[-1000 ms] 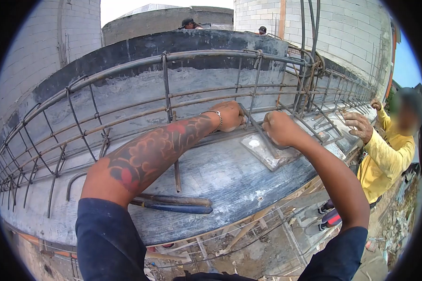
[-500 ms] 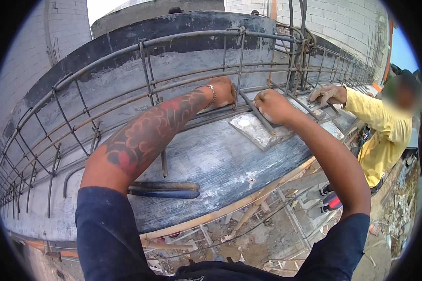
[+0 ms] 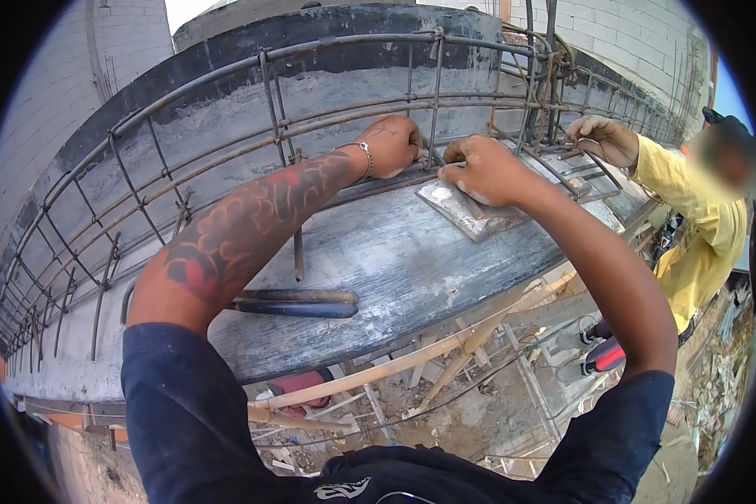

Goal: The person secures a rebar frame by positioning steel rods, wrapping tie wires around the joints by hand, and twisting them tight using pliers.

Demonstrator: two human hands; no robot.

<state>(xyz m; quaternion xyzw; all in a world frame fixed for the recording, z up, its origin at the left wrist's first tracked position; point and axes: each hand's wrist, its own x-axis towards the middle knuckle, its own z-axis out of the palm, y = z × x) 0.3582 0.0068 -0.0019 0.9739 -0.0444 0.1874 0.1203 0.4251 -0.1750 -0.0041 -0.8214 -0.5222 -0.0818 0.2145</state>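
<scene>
My left hand (image 3: 392,145) is closed beside an upright bar of the rebar cage (image 3: 435,80), low against the formwork. Its fingertips pinch at a spot too small to make out. My right hand (image 3: 485,172) is just right of it, fingers curled and closed, and whatever they hold is hidden. Under my right hand lies a square concrete-smeared slab (image 3: 454,210) on the board (image 3: 370,252). A tool with one blue and one brown handle (image 3: 311,302) rests on the board below my left forearm.
At the right, a co-worker in a yellow shirt (image 3: 697,210) has a hand (image 3: 603,139) raised over the cage. Rebar ends (image 3: 298,252) stick out along the left. Past the board's edge, bamboo poles (image 3: 420,357) and debris lie far below.
My right hand has come off the short bar it covered and moved up and left, closer to my left hand. The co-worker's hand has lifted. The camera view has shifted slightly.
</scene>
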